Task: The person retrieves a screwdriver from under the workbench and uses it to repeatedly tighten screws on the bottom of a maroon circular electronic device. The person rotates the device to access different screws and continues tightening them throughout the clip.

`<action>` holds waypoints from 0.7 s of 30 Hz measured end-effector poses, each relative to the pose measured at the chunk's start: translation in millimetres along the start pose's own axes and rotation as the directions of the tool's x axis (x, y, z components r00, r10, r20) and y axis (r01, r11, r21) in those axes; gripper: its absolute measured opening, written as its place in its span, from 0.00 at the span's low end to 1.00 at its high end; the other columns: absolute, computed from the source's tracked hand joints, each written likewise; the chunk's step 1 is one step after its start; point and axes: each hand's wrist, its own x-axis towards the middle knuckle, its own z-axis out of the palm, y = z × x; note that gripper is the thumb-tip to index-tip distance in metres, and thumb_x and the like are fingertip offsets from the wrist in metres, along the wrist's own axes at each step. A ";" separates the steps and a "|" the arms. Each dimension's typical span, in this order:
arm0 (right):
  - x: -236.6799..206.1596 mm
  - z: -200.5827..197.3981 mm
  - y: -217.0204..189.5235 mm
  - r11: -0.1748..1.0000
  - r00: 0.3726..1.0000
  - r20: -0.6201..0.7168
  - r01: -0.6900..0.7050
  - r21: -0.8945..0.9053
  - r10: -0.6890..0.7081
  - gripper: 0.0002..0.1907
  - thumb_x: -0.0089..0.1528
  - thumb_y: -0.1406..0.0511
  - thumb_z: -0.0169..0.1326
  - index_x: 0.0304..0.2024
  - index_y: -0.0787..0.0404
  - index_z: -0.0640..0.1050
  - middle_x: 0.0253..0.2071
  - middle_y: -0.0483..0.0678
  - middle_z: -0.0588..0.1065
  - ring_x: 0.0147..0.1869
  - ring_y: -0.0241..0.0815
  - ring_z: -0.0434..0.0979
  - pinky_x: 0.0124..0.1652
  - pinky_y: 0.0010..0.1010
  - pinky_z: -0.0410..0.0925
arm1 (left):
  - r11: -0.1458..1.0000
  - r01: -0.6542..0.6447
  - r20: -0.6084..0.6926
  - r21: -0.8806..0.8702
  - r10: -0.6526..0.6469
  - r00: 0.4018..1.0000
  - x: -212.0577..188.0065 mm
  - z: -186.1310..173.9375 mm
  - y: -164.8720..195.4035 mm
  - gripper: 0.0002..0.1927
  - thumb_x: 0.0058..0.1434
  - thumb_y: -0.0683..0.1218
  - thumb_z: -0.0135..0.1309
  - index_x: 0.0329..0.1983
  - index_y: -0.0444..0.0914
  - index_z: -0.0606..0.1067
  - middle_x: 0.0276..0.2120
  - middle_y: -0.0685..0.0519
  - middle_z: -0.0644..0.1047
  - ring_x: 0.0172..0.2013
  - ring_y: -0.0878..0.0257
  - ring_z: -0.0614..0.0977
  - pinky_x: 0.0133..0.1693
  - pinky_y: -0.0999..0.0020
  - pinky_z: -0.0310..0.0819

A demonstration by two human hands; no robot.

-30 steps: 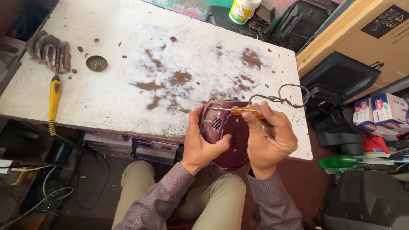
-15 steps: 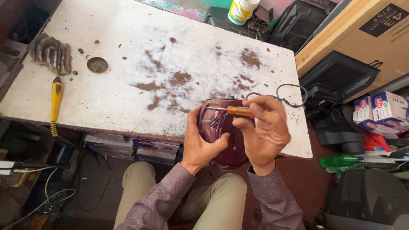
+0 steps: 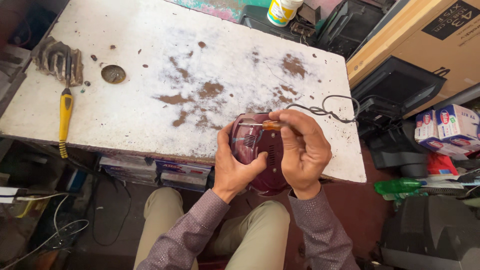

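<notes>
- The white bench carries the maroon appliance only at its six o'clock edge, half over the lap; if it tips it would drop.
- The left hand grasps the appliance's side; a loose grip lets it twist.
- The right hand is clenched on a small screwdriver, tip pointing to nine o'clock; a slip could stab the left thumb.
- The cord trails at one o'clock and may snag.

Dotted mauve shirt sleeves above khaki trousers
</notes>
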 end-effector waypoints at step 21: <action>2.5 11.9 -15.6 0.949 0.981 -0.136 0.093 -0.300 -0.139 0.18 0.62 0.77 0.63 0.56 0.70 0.78 0.48 0.59 0.73 0.52 0.47 0.78 0.52 0.32 0.75 | 1.000 -0.008 -0.036 0.024 0.009 0.999 -2.2 -3.2 12.8 0.48 0.45 0.52 0.69 0.67 0.30 0.62 0.54 0.41 0.76 0.55 0.53 0.81 0.58 0.62 0.74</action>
